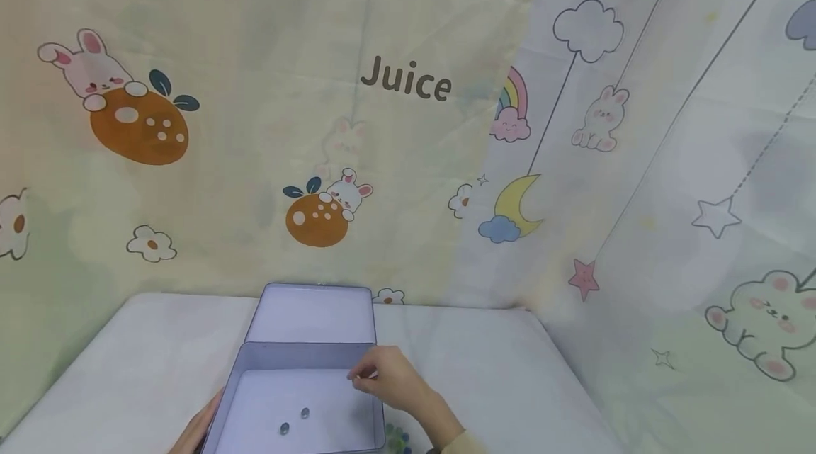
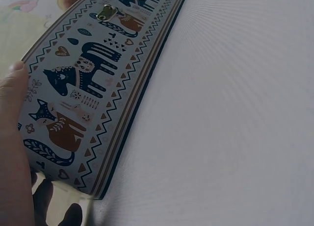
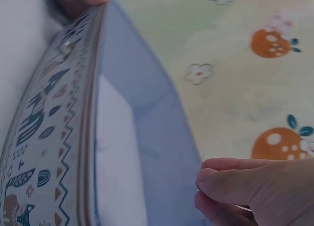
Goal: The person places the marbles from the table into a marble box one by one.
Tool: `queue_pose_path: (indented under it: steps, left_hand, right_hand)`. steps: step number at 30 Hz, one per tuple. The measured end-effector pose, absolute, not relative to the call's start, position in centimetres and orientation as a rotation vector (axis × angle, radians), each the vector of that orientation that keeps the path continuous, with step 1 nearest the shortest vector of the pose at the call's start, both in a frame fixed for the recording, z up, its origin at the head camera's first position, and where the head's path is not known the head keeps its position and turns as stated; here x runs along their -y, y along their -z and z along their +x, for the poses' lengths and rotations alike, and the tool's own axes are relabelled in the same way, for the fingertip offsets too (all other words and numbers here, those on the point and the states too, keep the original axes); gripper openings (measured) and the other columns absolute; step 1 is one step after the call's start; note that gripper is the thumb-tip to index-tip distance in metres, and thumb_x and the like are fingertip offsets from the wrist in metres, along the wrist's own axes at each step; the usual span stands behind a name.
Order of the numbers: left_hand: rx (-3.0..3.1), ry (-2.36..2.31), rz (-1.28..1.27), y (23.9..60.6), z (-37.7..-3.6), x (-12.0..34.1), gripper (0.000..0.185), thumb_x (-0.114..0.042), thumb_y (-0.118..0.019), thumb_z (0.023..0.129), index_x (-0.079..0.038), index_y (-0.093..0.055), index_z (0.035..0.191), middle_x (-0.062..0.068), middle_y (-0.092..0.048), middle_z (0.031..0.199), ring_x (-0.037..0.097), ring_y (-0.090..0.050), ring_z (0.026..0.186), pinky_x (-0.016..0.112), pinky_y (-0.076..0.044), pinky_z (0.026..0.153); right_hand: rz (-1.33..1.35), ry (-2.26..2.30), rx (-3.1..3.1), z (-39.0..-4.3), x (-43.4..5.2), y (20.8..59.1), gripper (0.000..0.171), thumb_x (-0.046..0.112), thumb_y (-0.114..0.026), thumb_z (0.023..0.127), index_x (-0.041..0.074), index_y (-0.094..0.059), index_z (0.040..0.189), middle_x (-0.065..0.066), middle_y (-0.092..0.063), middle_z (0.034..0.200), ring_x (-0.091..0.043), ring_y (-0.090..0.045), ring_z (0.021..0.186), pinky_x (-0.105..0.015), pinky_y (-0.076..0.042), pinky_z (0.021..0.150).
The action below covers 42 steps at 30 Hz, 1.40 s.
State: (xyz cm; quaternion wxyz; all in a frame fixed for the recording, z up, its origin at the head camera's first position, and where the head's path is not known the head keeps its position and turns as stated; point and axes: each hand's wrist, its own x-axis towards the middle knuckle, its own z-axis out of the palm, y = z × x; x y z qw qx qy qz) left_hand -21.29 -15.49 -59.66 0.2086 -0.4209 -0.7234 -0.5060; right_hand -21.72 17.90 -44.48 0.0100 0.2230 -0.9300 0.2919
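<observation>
An open tin box [image 1: 302, 360] stands on the table with its lid folded back, its outer side [image 2: 83, 88] printed with animals and zigzag borders. Two glass beads, a higher one [image 1: 304, 413] and a lower one [image 1: 284, 428], lie apart on its floor. My left hand [image 1: 199, 426] holds the box at its left side; in the left wrist view its thumb [image 2: 17, 71] is at the box edge. Over the box's right rim, my right hand [image 1: 385, 375] pinches something small and dark, apparently another glass bead, mostly hidden by the fingertips [image 3: 208, 179].
Several green and blue beads [image 1: 397, 438] sit on the table against the box's right side, partly hidden by the right forearm. The white table [image 1: 491, 362] extends on both sides of the box. A printed cloth [image 1: 408, 156] hangs behind it.
</observation>
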Motion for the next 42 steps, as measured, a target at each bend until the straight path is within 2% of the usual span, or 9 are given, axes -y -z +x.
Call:
queue_pose_path:
  steps: [8, 12, 15, 21, 27, 31, 35, 40, 42]
  left_hand:
    - [1.977, 1.425, -1.171, 59.3, -20.9, 15.7, 0.085, -0.033, -0.055, 0.088, 0.004, -0.010, 0.150, -0.005, -0.012, 0.158, -0.005, -0.013, 0.141, 0.000, -0.015, 0.101]
    - [2.026, 1.464, -1.114, 58.7, -20.2, 15.7, 0.101, -0.021, -0.071, 0.073, 0.003, -0.011, 0.150, -0.004, -0.016, 0.157, -0.008, -0.016, 0.139, -0.002, -0.017, 0.097]
    - [2.077, 1.482, -1.076, 58.4, -19.7, 15.8, 0.107, -0.014, -0.074, 0.066, -0.002, -0.011, 0.152, -0.004, -0.016, 0.156, -0.011, -0.017, 0.137, -0.003, -0.018, 0.094]
    - [2.080, 1.474, -1.074, 58.4, -19.7, 15.9, 0.100, -0.026, -0.071, 0.074, -0.001, -0.013, 0.151, -0.009, -0.018, 0.156, -0.010, -0.018, 0.137, -0.002, -0.018, 0.095]
    - [2.159, 1.406, -0.944, 58.2, -19.4, 15.5, 0.106, -0.010, -0.076, 0.066, 0.000, -0.014, 0.151, -0.022, -0.011, 0.152, -0.016, -0.013, 0.134, -0.005, -0.011, 0.093]
    - [2.161, 1.346, -0.912, 58.1, -19.5, 15.1, 0.107, -0.003, -0.079, 0.059, 0.005, -0.020, 0.148, -0.021, -0.015, 0.152, -0.015, -0.015, 0.134, -0.005, -0.014, 0.095]
    - [2.160, 1.313, -0.917, 58.1, -19.4, 15.1, 0.108, -0.004, -0.081, 0.059, 0.006, -0.020, 0.148, -0.018, -0.016, 0.153, -0.013, -0.015, 0.136, -0.004, -0.014, 0.097]
    - [2.312, 1.373, -0.769, 57.5, -18.5, 15.2, 0.104, -0.011, -0.079, 0.070, -0.006, -0.016, 0.152, -0.008, -0.018, 0.154, -0.022, -0.010, 0.132, -0.006, -0.007, 0.094]
    - [2.389, 1.476, -0.716, 57.0, -18.1, 15.2, 0.099, -0.014, -0.074, 0.077, -0.014, -0.012, 0.154, 0.006, -0.018, 0.155, -0.026, -0.007, 0.128, 0.013, 0.001, 0.114]
  right_hand:
    - [0.836, -0.517, 3.087, -23.8, -15.2, 46.1, 0.007, 0.010, -0.073, 0.081, 0.015, -0.076, 0.085, 0.011, -0.069, 0.074, 0.009, -0.052, 0.064, -0.008, -0.045, 0.061]
    - [0.909, -0.382, 3.141, -24.5, -14.2, 46.7, 0.005, 0.013, -0.074, 0.081, 0.017, -0.076, 0.082, 0.013, -0.069, 0.074, 0.009, -0.053, 0.065, -0.007, -0.044, 0.063]
    - [0.927, -0.368, 3.185, -25.0, -13.4, 47.0, 0.005, 0.013, -0.075, 0.080, 0.018, -0.076, 0.082, 0.013, -0.070, 0.076, 0.009, -0.054, 0.068, -0.007, -0.045, 0.066]
    - [0.990, -0.347, 3.265, -25.6, -12.5, 47.4, 0.006, 0.014, -0.077, 0.078, 0.020, -0.075, 0.080, 0.015, -0.068, 0.075, 0.009, -0.052, 0.068, -0.008, -0.044, 0.065]
    - [1.011, -0.353, 3.292, -26.5, -12.1, 47.7, 0.007, 0.016, -0.078, 0.076, 0.020, -0.075, 0.080, 0.016, -0.067, 0.073, 0.009, -0.053, 0.067, -0.009, -0.044, 0.066]
    - [0.977, -0.363, 3.303, -26.8, -12.1, 48.2, 0.007, 0.017, -0.079, 0.075, 0.020, -0.074, 0.080, 0.016, -0.066, 0.072, 0.008, -0.052, 0.066, -0.009, -0.044, 0.065]
    - [0.972, -0.379, 3.304, -27.0, -12.0, 48.6, 0.008, 0.017, -0.079, 0.075, 0.021, -0.074, 0.080, 0.016, -0.066, 0.071, 0.009, -0.053, 0.065, -0.008, -0.044, 0.065]
    - [1.008, -0.411, 3.285, -27.4, -11.6, 48.4, 0.011, 0.017, -0.079, 0.075, 0.021, -0.074, 0.084, 0.016, -0.067, 0.074, 0.009, -0.054, 0.067, -0.008, -0.045, 0.066]
    - [1.019, -0.430, 3.272, -27.4, -11.6, 48.1, 0.013, 0.017, -0.080, 0.074, 0.020, -0.075, 0.086, 0.014, -0.069, 0.077, 0.009, -0.055, 0.068, -0.008, -0.045, 0.066]
